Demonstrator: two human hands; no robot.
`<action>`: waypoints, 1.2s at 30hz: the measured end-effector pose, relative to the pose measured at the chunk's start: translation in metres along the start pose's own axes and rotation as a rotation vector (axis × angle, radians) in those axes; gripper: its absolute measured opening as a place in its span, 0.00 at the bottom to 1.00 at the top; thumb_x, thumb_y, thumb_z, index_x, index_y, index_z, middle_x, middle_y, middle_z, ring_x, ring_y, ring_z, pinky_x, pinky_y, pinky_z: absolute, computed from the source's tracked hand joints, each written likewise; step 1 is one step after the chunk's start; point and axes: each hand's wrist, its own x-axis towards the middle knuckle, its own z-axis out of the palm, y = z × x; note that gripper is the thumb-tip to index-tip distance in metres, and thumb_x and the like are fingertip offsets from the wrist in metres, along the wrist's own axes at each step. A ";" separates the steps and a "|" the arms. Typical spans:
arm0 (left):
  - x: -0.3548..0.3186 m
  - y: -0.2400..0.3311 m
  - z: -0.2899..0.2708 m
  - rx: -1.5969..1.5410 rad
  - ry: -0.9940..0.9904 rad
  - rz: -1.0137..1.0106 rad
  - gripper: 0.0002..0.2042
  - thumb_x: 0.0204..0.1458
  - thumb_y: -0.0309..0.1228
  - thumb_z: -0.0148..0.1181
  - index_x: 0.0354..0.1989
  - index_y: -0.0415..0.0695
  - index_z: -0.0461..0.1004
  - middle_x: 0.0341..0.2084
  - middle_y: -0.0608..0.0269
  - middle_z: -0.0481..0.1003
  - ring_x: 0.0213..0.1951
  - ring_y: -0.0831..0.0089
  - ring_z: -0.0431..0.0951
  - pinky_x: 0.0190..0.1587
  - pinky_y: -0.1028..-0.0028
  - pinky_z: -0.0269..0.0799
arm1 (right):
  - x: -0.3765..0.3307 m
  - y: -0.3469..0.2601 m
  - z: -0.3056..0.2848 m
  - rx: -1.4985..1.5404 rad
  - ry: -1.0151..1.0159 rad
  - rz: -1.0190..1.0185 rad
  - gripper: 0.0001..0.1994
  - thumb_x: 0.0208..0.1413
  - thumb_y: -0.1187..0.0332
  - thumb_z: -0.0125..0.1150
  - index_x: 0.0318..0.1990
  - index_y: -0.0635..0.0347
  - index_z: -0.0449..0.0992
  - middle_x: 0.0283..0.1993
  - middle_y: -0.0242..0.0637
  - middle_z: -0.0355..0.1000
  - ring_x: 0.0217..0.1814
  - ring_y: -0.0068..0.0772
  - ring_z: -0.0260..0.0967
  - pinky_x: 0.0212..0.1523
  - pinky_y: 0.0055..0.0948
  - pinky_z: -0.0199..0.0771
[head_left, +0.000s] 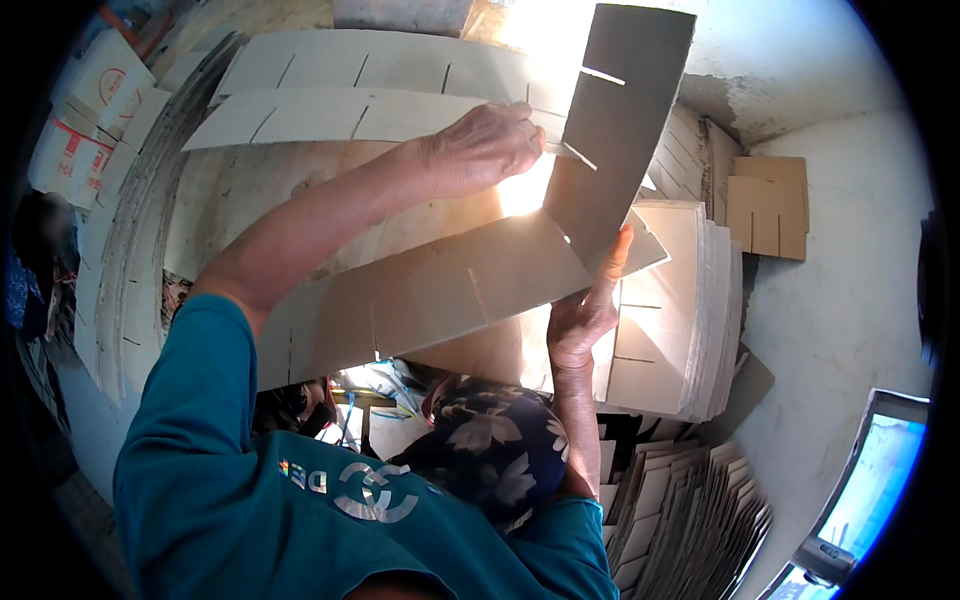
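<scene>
Two slotted cardboard strips meet in an L shape in front of me. One long strip (420, 295) runs from my left side toward the right, and the other strip (625, 110) rises toward the far side with slots along its left edge. My right hand (585, 320) grips them near their joint, one digit stretched along the cardboard and the rest partly hidden. My left hand (490, 145) is closed just left of the rising strip, over the table. Glare beside its fingers hides what they hold, if anything.
Flat slotted strips (350, 62) lie across the far side of the wooden table (330, 185). Cardboard stacks stand at the left (150, 210) and right (665, 320), with more upright sheets (690, 510) at lower right. Brown pieces (765, 210) lean on the right wall.
</scene>
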 end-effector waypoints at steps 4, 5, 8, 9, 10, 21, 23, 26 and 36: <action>0.003 0.032 -0.026 -0.002 -0.113 0.074 0.15 0.39 0.23 0.56 0.37 0.29 0.68 0.22 0.60 0.66 0.31 0.67 0.69 0.29 0.70 0.71 | -0.004 0.001 -0.001 0.114 -0.031 0.244 0.29 0.66 0.54 0.37 0.71 0.46 0.40 0.72 0.40 0.45 0.70 0.35 0.47 0.68 0.36 0.48; 0.003 0.044 -0.033 0.012 -0.154 0.105 0.16 0.38 0.23 0.56 0.38 0.28 0.68 0.22 0.59 0.65 0.31 0.67 0.69 0.29 0.70 0.71 | -0.005 0.003 -0.003 -0.105 -0.052 0.172 0.30 0.63 0.58 0.39 0.71 0.46 0.41 0.68 0.41 0.49 0.65 0.37 0.51 0.63 0.36 0.52; -0.003 0.077 -0.047 -0.031 -0.158 0.091 0.16 0.38 0.26 0.62 0.36 0.28 0.73 0.28 0.54 0.71 0.34 0.65 0.73 0.33 0.70 0.72 | -0.006 0.009 -0.008 -0.586 -0.050 -0.075 0.37 0.52 0.80 0.48 0.70 0.50 0.43 0.52 0.45 0.66 0.46 0.41 0.69 0.43 0.33 0.71; -0.002 0.073 -0.052 -0.252 -0.205 -0.059 0.15 0.40 0.28 0.64 0.36 0.30 0.75 0.28 0.53 0.72 0.35 0.65 0.74 0.33 0.69 0.72 | -0.007 0.008 -0.009 -0.656 -0.047 -0.110 0.39 0.50 0.84 0.49 0.70 0.50 0.44 0.49 0.46 0.70 0.43 0.41 0.72 0.40 0.32 0.74; -0.001 0.066 -0.058 -0.468 -0.251 -0.211 0.15 0.41 0.29 0.65 0.36 0.32 0.76 0.29 0.52 0.73 0.35 0.65 0.74 0.34 0.68 0.72 | -0.008 0.006 -0.010 -0.720 -0.045 -0.149 0.41 0.49 0.88 0.51 0.70 0.51 0.44 0.46 0.46 0.73 0.40 0.41 0.76 0.37 0.32 0.78; -0.024 -0.074 0.051 0.451 -0.443 -0.200 0.18 0.51 0.28 0.55 0.46 0.26 0.68 0.30 0.53 0.73 0.35 0.63 0.71 0.39 0.65 0.69 | -0.011 0.001 -0.006 -0.668 -0.090 -0.203 0.42 0.48 0.90 0.51 0.70 0.51 0.45 0.51 0.48 0.71 0.45 0.38 0.75 0.42 0.28 0.77; -0.014 -0.061 0.040 0.521 -0.599 -0.148 0.15 0.48 0.24 0.54 0.44 0.27 0.68 0.30 0.54 0.73 0.34 0.65 0.71 0.39 0.67 0.69 | -0.013 0.002 -0.006 -0.717 -0.088 -0.171 0.42 0.48 0.90 0.51 0.70 0.51 0.45 0.52 0.48 0.71 0.46 0.39 0.75 0.42 0.28 0.77; -0.018 -0.063 0.038 0.452 -0.490 -0.144 0.14 0.43 0.21 0.53 0.40 0.31 0.70 0.29 0.54 0.72 0.34 0.66 0.71 0.38 0.69 0.69 | -0.015 0.001 -0.005 -0.794 -0.068 -0.214 0.39 0.51 0.86 0.54 0.69 0.56 0.46 0.45 0.43 0.75 0.41 0.27 0.73 0.42 0.24 0.74; -0.007 -0.083 0.023 -0.172 0.099 -0.281 0.09 0.49 0.29 0.61 0.38 0.40 0.73 0.28 0.60 0.73 0.38 0.61 0.73 0.39 0.63 0.71 | -0.020 -0.008 -0.010 -0.641 -0.061 -0.253 0.37 0.51 0.89 0.52 0.69 0.61 0.48 0.49 0.41 0.74 0.42 0.23 0.71 0.48 0.21 0.69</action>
